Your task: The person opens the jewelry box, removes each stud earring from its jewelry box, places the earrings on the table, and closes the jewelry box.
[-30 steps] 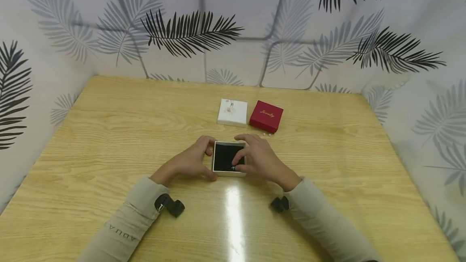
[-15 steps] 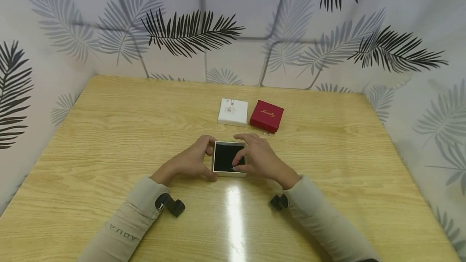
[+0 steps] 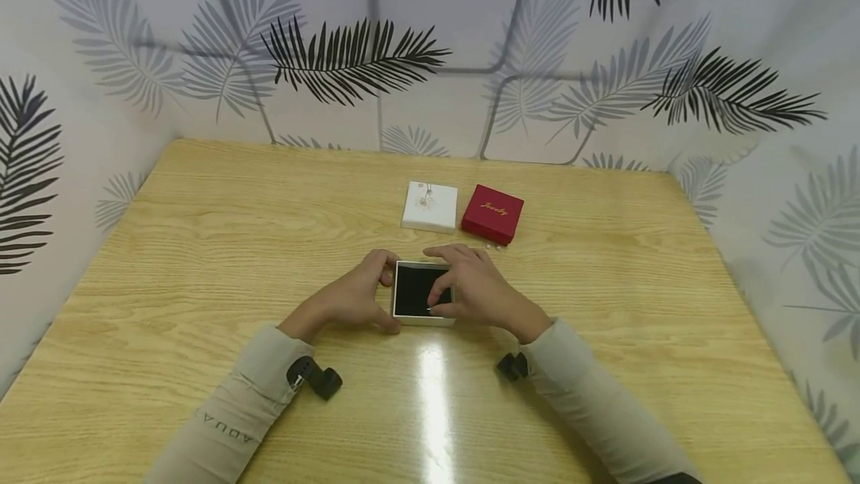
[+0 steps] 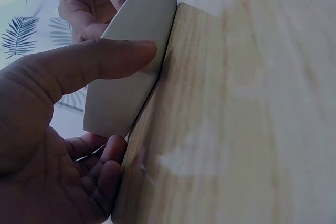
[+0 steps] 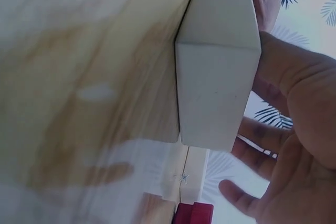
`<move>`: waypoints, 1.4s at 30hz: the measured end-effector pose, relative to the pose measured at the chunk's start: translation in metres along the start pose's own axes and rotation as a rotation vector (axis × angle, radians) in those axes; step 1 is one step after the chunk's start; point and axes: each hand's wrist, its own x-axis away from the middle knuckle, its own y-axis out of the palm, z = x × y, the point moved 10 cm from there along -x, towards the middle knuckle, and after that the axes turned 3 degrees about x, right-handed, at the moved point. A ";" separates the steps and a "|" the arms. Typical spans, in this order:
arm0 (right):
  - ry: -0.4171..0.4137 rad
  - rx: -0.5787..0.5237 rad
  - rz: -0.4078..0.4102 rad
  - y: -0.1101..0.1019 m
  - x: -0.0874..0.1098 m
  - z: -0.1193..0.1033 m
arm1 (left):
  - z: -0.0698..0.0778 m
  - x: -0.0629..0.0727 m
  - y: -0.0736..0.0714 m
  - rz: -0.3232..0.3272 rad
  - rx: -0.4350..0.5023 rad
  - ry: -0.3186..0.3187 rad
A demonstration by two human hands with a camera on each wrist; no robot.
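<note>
An open white jewelry box with a black lining sits at the middle of the table. My left hand grips its left end; in the left wrist view the thumb presses along the pale side wall. Over the right part of the lining is my right hand, thumb and index finger pinching a small silver piece of jewelry. Most of that piece is hidden by the fingertips. In the right wrist view, the box wall covers what those fingertips hold.
Behind the box lies a white lid-like box with a fine silver pendant on top. Beside it is a red box with gold "Jewelry" lettering. Two tiny earring-like pieces lie before the red box. A patterned curtain hangs behind the table.
My right hand has shifted slightly left over the lining, and less of the silver piece shows at its fingertips. My left hand and the box have stayed put.
</note>
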 end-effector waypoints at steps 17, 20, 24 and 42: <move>-0.130 -0.032 -0.049 0.003 -0.001 -0.003 | -0.001 0.000 0.001 -0.001 0.008 0.000; -0.134 -0.034 -0.070 0.004 -0.002 -0.003 | -0.001 0.000 0.001 -0.002 0.003 0.000; -0.149 -0.009 -0.083 0.003 -0.005 -0.006 | 0.000 0.001 0.000 -0.002 -0.003 0.004; -0.197 -0.073 -0.085 0.004 -0.011 -0.002 | -0.003 -0.001 0.000 -0.002 0.001 0.005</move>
